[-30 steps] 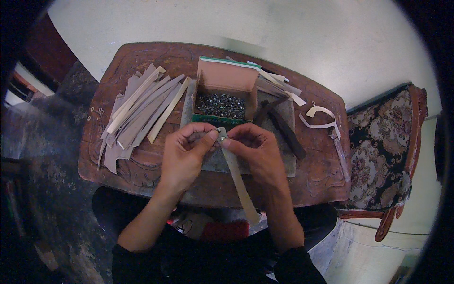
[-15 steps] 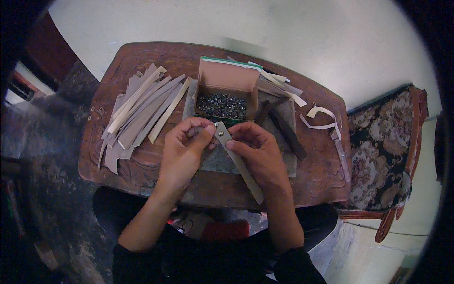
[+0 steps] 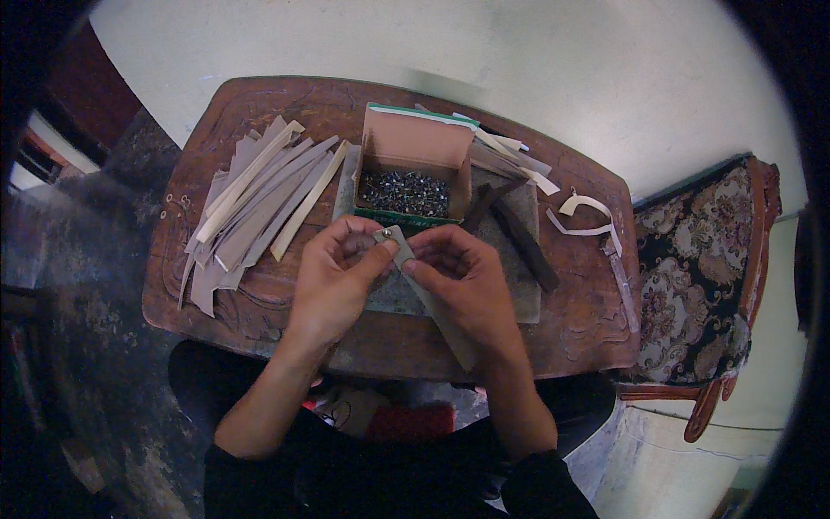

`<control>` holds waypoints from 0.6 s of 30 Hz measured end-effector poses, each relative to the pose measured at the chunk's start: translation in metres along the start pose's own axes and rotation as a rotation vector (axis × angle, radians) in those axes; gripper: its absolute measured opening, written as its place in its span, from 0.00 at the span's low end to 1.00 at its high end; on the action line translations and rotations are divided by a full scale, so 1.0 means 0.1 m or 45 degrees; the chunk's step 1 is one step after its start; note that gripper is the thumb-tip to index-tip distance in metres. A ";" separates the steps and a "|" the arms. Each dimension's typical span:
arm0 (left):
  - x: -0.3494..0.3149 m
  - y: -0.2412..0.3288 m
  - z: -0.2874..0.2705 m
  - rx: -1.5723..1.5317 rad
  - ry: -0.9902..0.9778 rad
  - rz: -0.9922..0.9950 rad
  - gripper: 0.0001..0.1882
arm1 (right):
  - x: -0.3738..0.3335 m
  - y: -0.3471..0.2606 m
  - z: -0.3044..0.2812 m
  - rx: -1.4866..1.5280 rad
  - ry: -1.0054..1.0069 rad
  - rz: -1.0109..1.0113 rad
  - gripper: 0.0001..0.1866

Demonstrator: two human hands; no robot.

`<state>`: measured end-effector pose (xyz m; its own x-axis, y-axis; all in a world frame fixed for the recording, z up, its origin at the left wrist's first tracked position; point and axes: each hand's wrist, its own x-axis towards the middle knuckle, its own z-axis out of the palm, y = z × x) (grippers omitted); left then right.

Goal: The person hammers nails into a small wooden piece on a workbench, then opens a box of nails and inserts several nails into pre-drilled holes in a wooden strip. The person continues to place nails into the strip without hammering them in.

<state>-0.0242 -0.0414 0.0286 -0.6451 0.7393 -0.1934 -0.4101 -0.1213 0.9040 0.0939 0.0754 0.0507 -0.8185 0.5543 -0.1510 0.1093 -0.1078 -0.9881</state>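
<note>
Biggest first: the carved wooden counter (image 3: 251, 320) carries the lot; on it lie a grey slab (image 3: 523, 303) and, to the left, a fanned pile of strips (image 3: 268, 199); on the slab stands an open box (image 3: 419, 143), lid up, with a couple of dark strips (image 3: 527, 246) to its right and a heap of metal parts (image 3: 406, 192) inside; none of that looks to have budged in the last second.

The change is all in the hands; left hand (image 3: 333, 259) and right hand (image 3: 467, 272) are both pinched closed on one grey-beige strip (image 3: 445, 324), held just on the near side of the box; the left grip has its thumb on the top end, the right grip has its thumb a bit lower (what the tucked fingers touch underneath, I can't tell); the tail slants toward the right wrist, where a second ago it hung lower between the forearms.

Smallest bit: one shiny stud (image 3: 387, 233) sits at the strip's top end, just above the left thumb; half a second ago a stud showed bare between the two thumbs, with another bright bit beside it; my read is that the strip got shifted in the fingers, so this is still fine fiddling; whether the stud is properly fixed, I can't say.
</note>
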 end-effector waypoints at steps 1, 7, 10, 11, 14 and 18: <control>-0.02 0.02 0.04 0.019 0.023 -0.010 0.09 | 0.00 0.01 0.00 -0.038 0.009 -0.005 0.10; 0.01 0.03 0.02 0.067 0.021 -0.001 0.07 | 0.01 -0.05 0.01 -0.057 0.035 0.065 0.11; 0.05 0.00 0.00 0.039 0.000 0.029 0.07 | 0.03 -0.02 -0.02 -0.024 0.012 0.028 0.12; 0.05 -0.02 -0.02 0.028 -0.016 0.044 0.07 | 0.03 0.01 -0.05 -0.018 -0.009 0.024 0.13; 0.05 -0.01 -0.04 0.021 -0.018 0.008 0.07 | 0.03 0.03 -0.08 -0.033 -0.047 0.040 0.13; 0.06 -0.03 -0.07 0.005 -0.006 0.041 0.08 | -0.04 -0.04 -0.04 -0.095 -0.074 0.042 0.13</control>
<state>-0.0313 -0.0408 0.0219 -0.6550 0.7379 -0.1627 -0.3865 -0.1421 0.9113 0.0989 0.0773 0.0551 -0.8448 0.5025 -0.1837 0.1767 -0.0621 -0.9823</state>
